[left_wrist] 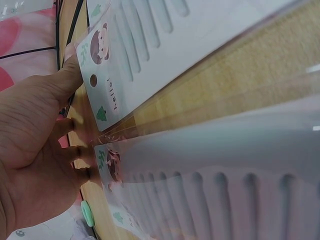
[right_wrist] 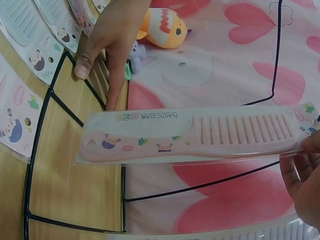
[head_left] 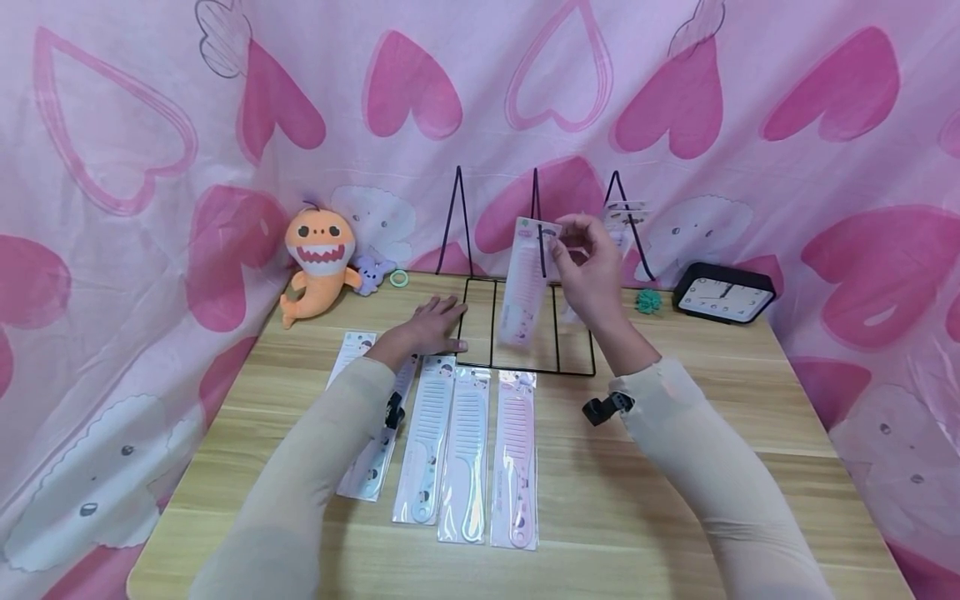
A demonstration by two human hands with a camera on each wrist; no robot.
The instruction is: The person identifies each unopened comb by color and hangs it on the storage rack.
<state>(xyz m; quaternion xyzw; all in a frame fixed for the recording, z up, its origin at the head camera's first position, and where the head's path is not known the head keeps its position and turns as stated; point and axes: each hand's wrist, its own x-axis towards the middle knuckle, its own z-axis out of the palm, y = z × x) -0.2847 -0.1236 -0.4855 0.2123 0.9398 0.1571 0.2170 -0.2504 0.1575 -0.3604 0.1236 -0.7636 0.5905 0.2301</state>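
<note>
The right hand [head_left: 592, 267] has its grip pinched on the top edge of a pink plastic comb in clear packaging [head_left: 525, 283], raised at the middle hook of the black wire display rack [head_left: 525, 333], apparently to hang it. The comb hangs with its long axis near vertical, handle down over the rack's base. The left hand [head_left: 431, 327] rests flat, fingers straight, on the wooden counter [head_left: 675, 467], seemingly steadying the rack, beside four packaged combs [head_left: 450, 442] lying lengthwise.

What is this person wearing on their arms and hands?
Both arms are covered in snug, plain beige sleeves: left sleeve, right sleeve. The left hand and right hand are bare, with no gloves or rings visible. A small black device sits at the right wrist, another at the left.
</note>
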